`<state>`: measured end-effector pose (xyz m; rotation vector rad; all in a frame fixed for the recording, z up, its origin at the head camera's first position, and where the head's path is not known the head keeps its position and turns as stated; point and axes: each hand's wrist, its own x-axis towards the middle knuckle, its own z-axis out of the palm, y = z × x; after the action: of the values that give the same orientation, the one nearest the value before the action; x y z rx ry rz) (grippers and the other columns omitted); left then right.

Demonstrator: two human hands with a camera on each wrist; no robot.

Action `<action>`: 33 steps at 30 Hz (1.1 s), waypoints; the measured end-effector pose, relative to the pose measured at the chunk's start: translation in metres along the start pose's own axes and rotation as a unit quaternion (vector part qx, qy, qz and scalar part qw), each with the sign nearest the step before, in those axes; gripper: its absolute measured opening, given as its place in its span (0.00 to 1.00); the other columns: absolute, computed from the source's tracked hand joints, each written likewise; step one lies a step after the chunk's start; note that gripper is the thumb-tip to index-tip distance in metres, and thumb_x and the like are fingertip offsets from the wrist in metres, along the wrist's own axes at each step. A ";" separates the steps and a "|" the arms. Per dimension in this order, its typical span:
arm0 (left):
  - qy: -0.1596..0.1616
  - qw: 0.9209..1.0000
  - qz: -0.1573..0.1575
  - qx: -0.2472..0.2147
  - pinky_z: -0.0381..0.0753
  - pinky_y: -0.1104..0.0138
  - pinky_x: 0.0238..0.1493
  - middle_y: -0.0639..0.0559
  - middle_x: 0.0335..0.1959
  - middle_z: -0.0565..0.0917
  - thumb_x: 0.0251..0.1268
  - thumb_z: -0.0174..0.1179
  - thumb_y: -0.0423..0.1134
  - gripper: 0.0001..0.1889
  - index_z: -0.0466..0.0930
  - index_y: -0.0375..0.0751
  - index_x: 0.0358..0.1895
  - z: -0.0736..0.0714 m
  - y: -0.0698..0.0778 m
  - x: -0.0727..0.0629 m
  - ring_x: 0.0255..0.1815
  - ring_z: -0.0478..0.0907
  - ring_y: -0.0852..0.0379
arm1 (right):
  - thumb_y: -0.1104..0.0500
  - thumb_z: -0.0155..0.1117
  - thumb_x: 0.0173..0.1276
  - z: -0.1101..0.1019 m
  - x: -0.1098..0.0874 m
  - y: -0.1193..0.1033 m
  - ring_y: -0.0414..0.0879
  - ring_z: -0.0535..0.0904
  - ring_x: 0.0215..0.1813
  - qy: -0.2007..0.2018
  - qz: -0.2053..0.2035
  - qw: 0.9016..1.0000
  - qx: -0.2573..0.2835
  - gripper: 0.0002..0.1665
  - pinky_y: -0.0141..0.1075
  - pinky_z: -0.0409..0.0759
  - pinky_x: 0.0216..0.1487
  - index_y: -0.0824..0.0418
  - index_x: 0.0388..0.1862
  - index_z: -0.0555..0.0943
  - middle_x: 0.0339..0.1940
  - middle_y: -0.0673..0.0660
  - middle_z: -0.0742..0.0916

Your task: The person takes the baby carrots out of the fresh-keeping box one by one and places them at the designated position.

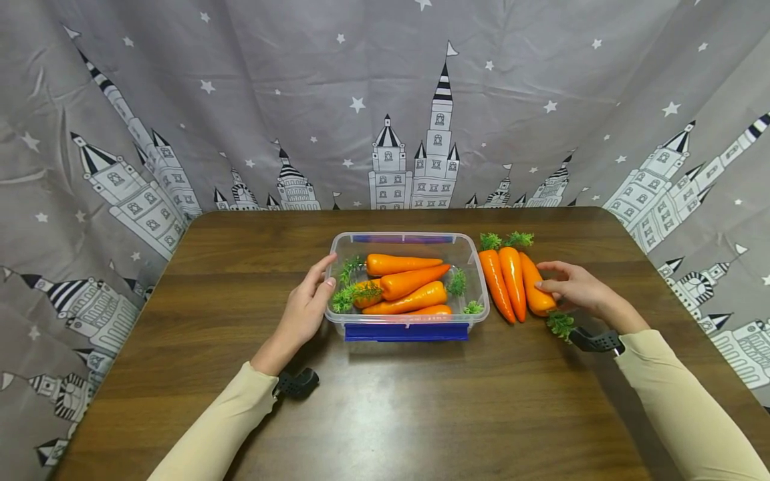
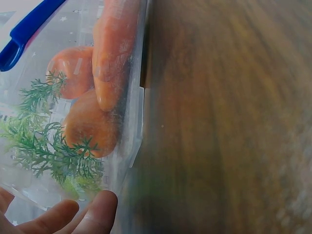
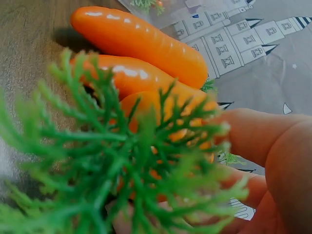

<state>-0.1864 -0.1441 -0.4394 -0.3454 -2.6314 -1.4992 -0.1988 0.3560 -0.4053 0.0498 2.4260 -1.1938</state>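
A clear plastic container (image 1: 406,319) with blue side clips holds several orange toy carrots (image 1: 415,280) with green leafy tops. Against its left wall rests my left hand (image 1: 303,307), fingers extended along the rim; in the left wrist view the fingertips (image 2: 101,207) show close to the wall. Right of the container lie three more carrots side by side. My right hand (image 1: 580,290) pinches the rightmost carrot (image 1: 537,290) between thumb and fingers, its leafy top (image 1: 561,325) pointing toward me. In the right wrist view those leaves (image 3: 131,146) hide much of the grip.
Two carrots (image 1: 504,284) lie between the container and my right hand, leaves pointing away from me. All stands on a brown wooden table (image 1: 385,414). A grey curtain (image 1: 337,100) with castles and stars hangs behind the table and round both sides.
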 end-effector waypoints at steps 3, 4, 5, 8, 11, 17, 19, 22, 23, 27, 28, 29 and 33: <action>0.004 1.000 0.003 0.000 0.74 0.39 0.63 0.33 0.69 0.77 0.82 0.44 0.43 0.25 0.63 0.51 0.78 0.000 0.000 0.000 0.65 0.76 0.35 | 0.52 0.57 0.78 0.001 -0.001 0.000 0.41 0.77 0.39 -0.003 0.006 1.000 0.001 0.42 0.40 0.85 0.42 0.71 0.79 0.54 0.56 0.69 0.77; 0.004 1.000 0.004 -0.001 0.74 0.39 0.62 0.33 0.68 0.77 0.82 0.44 0.43 0.25 0.63 0.51 0.78 0.000 0.001 0.000 0.64 0.77 0.35 | 0.51 0.56 0.78 0.000 -0.001 0.001 0.40 0.78 0.39 -0.006 0.006 1.000 0.002 0.42 0.40 0.85 0.42 0.71 0.79 0.53 0.57 0.70 0.77; 0.006 1.000 0.004 -0.002 0.74 0.39 0.62 0.33 0.67 0.77 0.82 0.44 0.43 0.25 0.63 0.51 0.78 0.000 0.001 0.000 0.64 0.77 0.35 | 0.51 0.56 0.78 0.000 -0.001 0.001 0.40 0.79 0.40 -0.009 0.007 1.000 0.004 0.42 0.40 0.85 0.43 0.71 0.79 0.53 0.58 0.71 0.77; 0.007 1.000 0.001 -0.005 0.74 0.40 0.63 0.32 0.67 0.78 0.82 0.45 0.43 0.25 0.64 0.52 0.78 0.000 0.002 0.000 0.63 0.78 0.35 | 0.51 0.55 0.79 0.000 -0.002 0.002 0.40 0.81 0.41 -0.016 0.006 1.000 0.010 0.42 0.41 0.86 0.44 0.72 0.79 0.53 0.61 0.74 0.77; 0.005 1.000 0.001 -0.004 0.74 0.40 0.63 0.33 0.67 0.78 0.82 0.44 0.43 0.25 0.63 0.52 0.78 0.000 0.001 0.000 0.65 0.77 0.35 | 0.51 0.55 0.79 0.000 -0.003 0.004 0.40 0.83 0.41 -0.019 0.006 1.000 0.020 0.42 0.41 0.86 0.44 0.72 0.79 0.53 0.60 0.73 0.79; 0.004 1.000 0.000 -0.004 0.74 0.41 0.61 0.33 0.66 0.78 0.82 0.45 0.43 0.25 0.63 0.52 0.78 0.000 0.002 0.000 0.63 0.77 0.36 | 0.52 0.55 0.79 -0.001 -0.004 0.005 0.39 0.84 0.40 -0.024 0.003 0.999 0.030 0.41 0.41 0.87 0.43 0.74 0.78 0.53 0.56 0.68 0.82; 0.003 1.000 -0.001 -0.004 0.75 0.42 0.60 0.33 0.66 0.78 0.82 0.45 0.44 0.25 0.63 0.53 0.78 0.000 0.002 -0.001 0.63 0.77 0.37 | 0.53 0.55 0.79 -0.001 -0.004 0.005 0.39 0.84 0.40 -0.025 0.005 0.999 0.031 0.41 0.41 0.87 0.43 0.74 0.78 0.54 0.54 0.65 0.83; 0.002 1.000 -0.003 -0.004 0.75 0.43 0.60 0.34 0.66 0.78 0.82 0.45 0.44 0.25 0.63 0.53 0.78 0.000 0.002 -0.001 0.62 0.78 0.37 | 0.52 0.55 0.79 -0.002 -0.004 0.005 0.39 0.84 0.39 -0.027 0.005 0.999 0.033 0.40 0.40 0.87 0.42 0.75 0.77 0.55 0.49 0.58 0.85; 0.002 1.000 -0.004 -0.003 0.75 0.43 0.60 0.34 0.66 0.79 0.82 0.45 0.44 0.25 0.63 0.53 0.78 0.000 0.002 -0.001 0.62 0.78 0.37 | 0.52 0.55 0.79 -0.001 -0.004 0.005 0.39 0.84 0.39 -0.027 0.006 0.999 0.034 0.40 0.40 0.87 0.41 0.75 0.77 0.55 0.47 0.56 0.86; 0.002 1.000 -0.003 -0.005 0.75 0.42 0.61 0.34 0.66 0.78 0.82 0.45 0.44 0.25 0.63 0.53 0.78 -0.001 0.002 -0.001 0.62 0.78 0.37 | 0.52 0.55 0.79 -0.001 -0.004 0.004 0.39 0.85 0.39 -0.027 0.009 0.999 0.029 0.40 0.41 0.87 0.41 0.75 0.77 0.55 0.50 0.60 0.85; 0.002 1.000 -0.003 -0.005 0.75 0.41 0.61 0.34 0.67 0.78 0.82 0.45 0.44 0.25 0.63 0.53 0.78 -0.001 0.002 -0.001 0.62 0.78 0.37 | 0.52 0.55 0.79 -0.001 -0.004 0.004 0.40 0.85 0.39 -0.026 0.009 0.999 0.027 0.41 0.42 0.87 0.42 0.75 0.77 0.54 0.53 0.64 0.84; 0.001 1.000 -0.002 -0.005 0.75 0.41 0.61 0.34 0.67 0.78 0.82 0.45 0.44 0.25 0.63 0.53 0.78 -0.001 0.002 -0.001 0.62 0.78 0.37 | 0.51 0.54 0.80 0.000 -0.004 0.004 0.40 0.85 0.39 -0.024 0.010 0.999 0.024 0.41 0.42 0.88 0.43 0.75 0.77 0.54 0.55 0.67 0.83; 0.003 1.000 -0.001 -0.006 0.75 0.42 0.60 0.34 0.66 0.79 0.82 0.45 0.43 0.25 0.63 0.53 0.78 -0.001 0.002 -0.001 0.61 0.78 0.37 | 0.50 0.53 0.81 -0.002 -0.004 0.004 0.40 0.85 0.38 -0.016 0.012 1.000 0.024 0.43 0.45 0.88 0.45 0.76 0.78 0.51 0.58 0.71 0.82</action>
<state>-0.1853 -0.1437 -0.4376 -0.3398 -2.6208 -1.5144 -0.1944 0.3606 -0.4060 0.0728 2.3624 -1.2343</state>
